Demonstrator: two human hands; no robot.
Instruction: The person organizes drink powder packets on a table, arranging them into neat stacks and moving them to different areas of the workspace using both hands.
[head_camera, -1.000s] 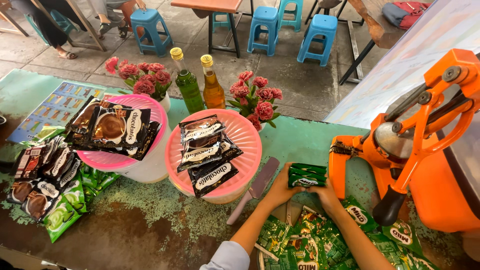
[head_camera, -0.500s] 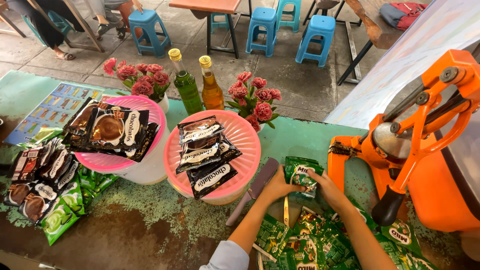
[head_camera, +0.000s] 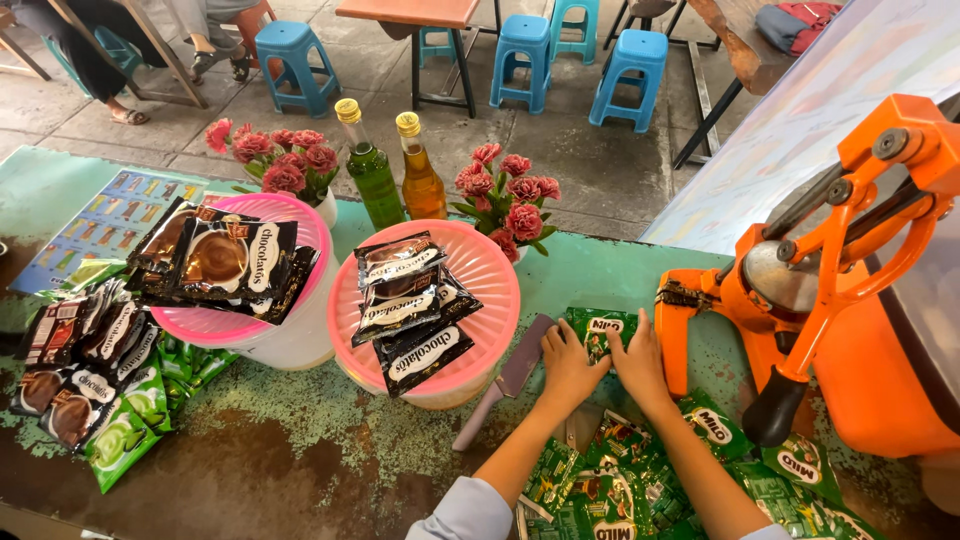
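Observation:
My left hand (head_camera: 566, 368) and my right hand (head_camera: 638, 362) both grip a green drink-powder sachet (head_camera: 597, 332) that lies flat on the worn green counter (head_camera: 300, 450). Several more green sachets (head_camera: 640, 480) lie heaped under my forearms, close to me. A pink-handled knife (head_camera: 505, 385) rests on the counter just left of my left hand, touching nothing I hold.
An orange lever press (head_camera: 820, 270) stands right of my hands. Two upturned pink tubs (head_camera: 480, 280) (head_camera: 240, 325) carry brown chocolate sachets. Behind them stand two bottles (head_camera: 372, 170) and pink flowers (head_camera: 510, 195). More sachets (head_camera: 90, 380) lie at the left. Blue stools (head_camera: 295, 60) are beyond.
Both hands have slid the green sachet away from me, toward the back of the counter, and now sit closer together on it.

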